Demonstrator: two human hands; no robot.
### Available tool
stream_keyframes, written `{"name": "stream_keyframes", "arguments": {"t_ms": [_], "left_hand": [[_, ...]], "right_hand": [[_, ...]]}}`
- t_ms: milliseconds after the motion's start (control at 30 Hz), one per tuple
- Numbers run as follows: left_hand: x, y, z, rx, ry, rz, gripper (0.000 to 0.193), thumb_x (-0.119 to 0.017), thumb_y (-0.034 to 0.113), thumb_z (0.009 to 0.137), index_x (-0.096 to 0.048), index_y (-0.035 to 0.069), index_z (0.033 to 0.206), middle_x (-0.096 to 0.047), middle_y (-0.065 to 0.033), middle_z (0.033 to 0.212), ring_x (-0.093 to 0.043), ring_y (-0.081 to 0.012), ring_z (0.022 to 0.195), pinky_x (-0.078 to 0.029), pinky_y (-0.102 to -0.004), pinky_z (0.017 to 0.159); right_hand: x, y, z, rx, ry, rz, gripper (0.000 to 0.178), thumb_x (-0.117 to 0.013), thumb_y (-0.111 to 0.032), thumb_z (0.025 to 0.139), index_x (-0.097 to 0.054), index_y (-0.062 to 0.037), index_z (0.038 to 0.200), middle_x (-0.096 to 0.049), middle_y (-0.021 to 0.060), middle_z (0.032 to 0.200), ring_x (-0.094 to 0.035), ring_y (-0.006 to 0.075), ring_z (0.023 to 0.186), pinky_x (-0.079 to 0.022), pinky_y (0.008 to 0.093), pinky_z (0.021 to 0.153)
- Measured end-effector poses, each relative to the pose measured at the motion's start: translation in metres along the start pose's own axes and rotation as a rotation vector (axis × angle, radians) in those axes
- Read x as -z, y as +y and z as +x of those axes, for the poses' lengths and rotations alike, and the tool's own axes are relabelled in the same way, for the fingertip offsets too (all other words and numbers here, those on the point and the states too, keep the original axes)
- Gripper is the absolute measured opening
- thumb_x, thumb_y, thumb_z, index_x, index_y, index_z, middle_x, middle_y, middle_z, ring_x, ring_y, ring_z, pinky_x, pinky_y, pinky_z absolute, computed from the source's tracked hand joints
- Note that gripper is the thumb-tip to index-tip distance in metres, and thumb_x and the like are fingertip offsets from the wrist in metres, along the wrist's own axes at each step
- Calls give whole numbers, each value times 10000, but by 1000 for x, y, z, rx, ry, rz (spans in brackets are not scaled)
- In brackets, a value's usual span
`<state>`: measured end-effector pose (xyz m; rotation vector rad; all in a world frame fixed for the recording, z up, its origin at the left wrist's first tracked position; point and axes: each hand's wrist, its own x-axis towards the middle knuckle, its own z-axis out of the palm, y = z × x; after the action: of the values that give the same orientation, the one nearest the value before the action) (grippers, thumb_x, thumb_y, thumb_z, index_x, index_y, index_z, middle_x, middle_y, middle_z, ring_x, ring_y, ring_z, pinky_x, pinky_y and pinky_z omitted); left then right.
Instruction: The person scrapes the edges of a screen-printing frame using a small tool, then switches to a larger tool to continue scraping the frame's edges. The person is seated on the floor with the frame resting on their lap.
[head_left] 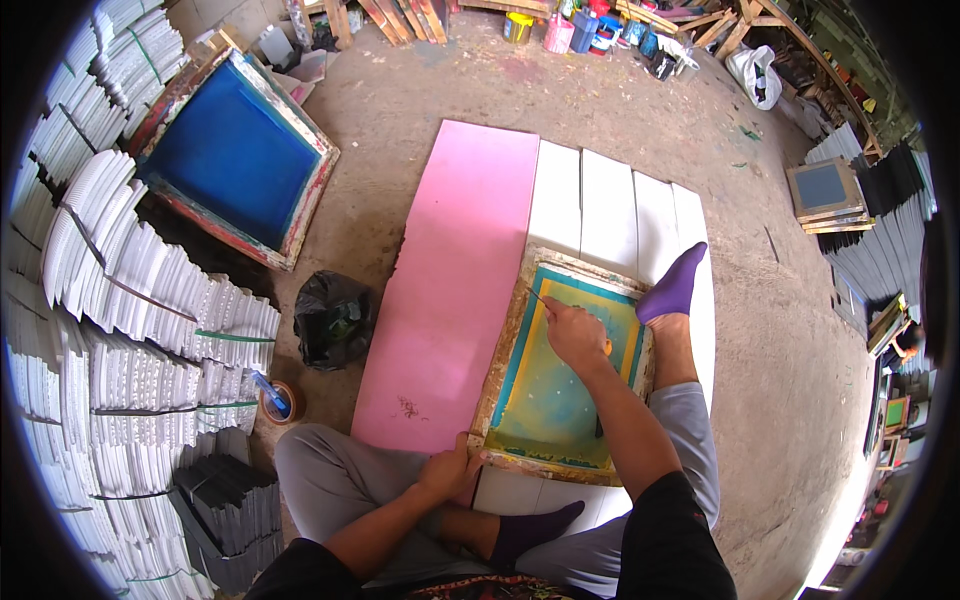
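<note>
A: What do the hands have hold of?
B: The right hand [577,335] is closed around a thin tool [536,294], its dark tip pointing toward the upper-left border of the framed screen [540,395]. The left hand [452,470] is curled over the frame's near-left corner.
A: Where is the screen lying?
B: Across the white panels [608,205], next to the pink board [450,280], with a foot in a purple sock [672,285] by its right side.
A: Is the tip touching?
B: I can't tell.
A: How would you handle it?
B: I'd keep that corner pinned so the frame doesn't skate, hold the tool at a shallow angle and use light, short strokes. A steep tip could nick the mesh.
</note>
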<state>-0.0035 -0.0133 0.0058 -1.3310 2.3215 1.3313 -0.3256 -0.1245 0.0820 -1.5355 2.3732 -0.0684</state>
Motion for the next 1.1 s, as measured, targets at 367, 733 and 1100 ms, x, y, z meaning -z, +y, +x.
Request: {"name": "stream_keyframes", "arguments": {"t_ms": [367, 733, 1100], "left_hand": [[0, 0, 0, -1, 9, 5, 591, -425, 528, 1061, -385, -23, 1272, -673, -309, 734, -679, -517, 704, -524, -612, 620], [3, 4, 0, -9, 14, 4, 592, -424, 529, 1061, -392, -26, 1264, -672, -311, 728, -688, -507, 706, -531, -607, 618], [1, 2, -1, -2, 17, 24, 603, -421, 537, 1059, -390, -26, 1272, -677, -319, 751, -691, -513, 728, -539, -608, 634]], "right_hand": [[14, -15, 2, -40, -91, -66, 368, -486, -269, 1040, -621, -250, 1381, -742, 204, 1013, -725, 402, 962, -580, 528, 814], [14, -26, 6, -73, -128, -135, 369, -467, -258, 1047, -622, -227, 1381, -745, 192, 1035, -735, 386, 961, -588, 517, 810], [14, -29, 4, -107, -118, -113, 368, -481, -256, 1037, -626, -233, 1375, -742, 199, 1044, -731, 399, 975, -582, 522, 831]]}}
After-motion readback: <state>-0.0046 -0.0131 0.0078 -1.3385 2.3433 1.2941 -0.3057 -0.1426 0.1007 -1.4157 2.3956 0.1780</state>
